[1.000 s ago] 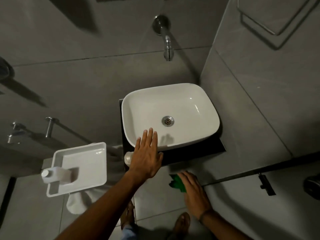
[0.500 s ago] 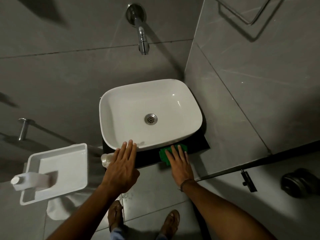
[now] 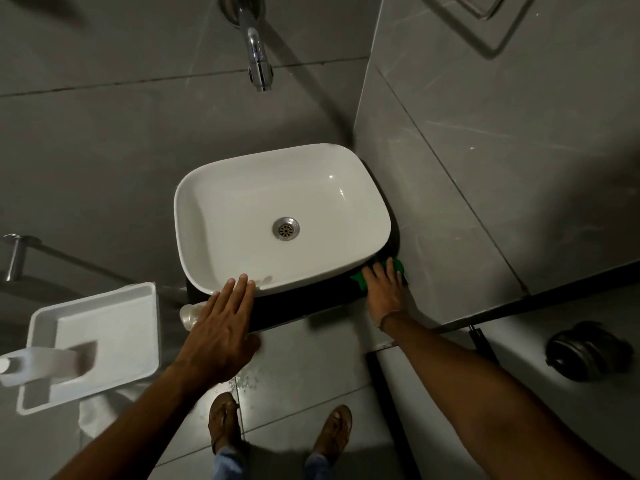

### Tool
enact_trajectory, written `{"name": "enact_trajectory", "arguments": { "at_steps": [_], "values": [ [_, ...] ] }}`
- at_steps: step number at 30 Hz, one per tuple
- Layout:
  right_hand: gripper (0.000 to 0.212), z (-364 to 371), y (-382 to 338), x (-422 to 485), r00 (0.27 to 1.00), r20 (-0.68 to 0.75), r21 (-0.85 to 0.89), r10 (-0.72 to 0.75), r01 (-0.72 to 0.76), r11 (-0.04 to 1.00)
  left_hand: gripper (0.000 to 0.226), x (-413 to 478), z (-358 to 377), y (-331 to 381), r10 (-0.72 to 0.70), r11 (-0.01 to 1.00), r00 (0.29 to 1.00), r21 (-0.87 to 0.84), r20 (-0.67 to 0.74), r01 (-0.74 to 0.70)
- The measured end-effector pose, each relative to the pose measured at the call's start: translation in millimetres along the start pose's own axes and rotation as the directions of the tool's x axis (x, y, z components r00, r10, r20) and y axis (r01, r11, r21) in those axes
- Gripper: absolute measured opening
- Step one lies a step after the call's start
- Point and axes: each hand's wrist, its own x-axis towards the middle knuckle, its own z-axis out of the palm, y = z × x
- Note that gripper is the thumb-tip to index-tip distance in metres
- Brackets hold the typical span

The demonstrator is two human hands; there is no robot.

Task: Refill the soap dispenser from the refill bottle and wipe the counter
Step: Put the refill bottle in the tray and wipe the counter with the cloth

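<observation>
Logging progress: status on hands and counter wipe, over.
Left hand flat at basin rim. Right hand presses green cloth on counter, right end. Bottle at left corner.

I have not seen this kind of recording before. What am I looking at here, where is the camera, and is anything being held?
There is no machine: these are a person's two bare hands, filmed by a wide-angle camera worn on the head, looking down. The left hand lies flat, fingertips at the front rim of the white basin. The right hand presses a green cloth flat onto the dark counter at the basin's right front corner; this is the wiping. Neither hand has a grip around anything. At the left, a white tray holds a white bottle. A pale rounded thing peeks out beside the left hand; I cannot tell what it is. The tap sits above the basin.
</observation>
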Motion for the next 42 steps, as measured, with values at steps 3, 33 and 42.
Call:
{"name": "enact_trajectory", "arguments": {
  "at_steps": [3,33,42],
  "values": [
    [0.075,12.4,-18.2,-11.4,1.0,-0.011,0.022,-0.007,0.007,1.0,0.095,-1.3,0.6,-2.6,0.035,0.999,0.999,0.032,-0.029,-0.034],
    [0.086,64.0,-154.5,-72.6,0.88,-0.03,0.111,-0.474,0.474,0.874,0.083,-3.0,-6.8,-7.8,0.072,0.997,0.997,0.007,0.002,-0.072],
    [0.073,54.9,-137.0,-60.9,0.931,-0.004,0.064,-0.364,0.364,0.929,0.091,-2.8,-8.6,-7.1,0.069,0.998,0.997,0.0,0.019,-0.069]
  ]
}}
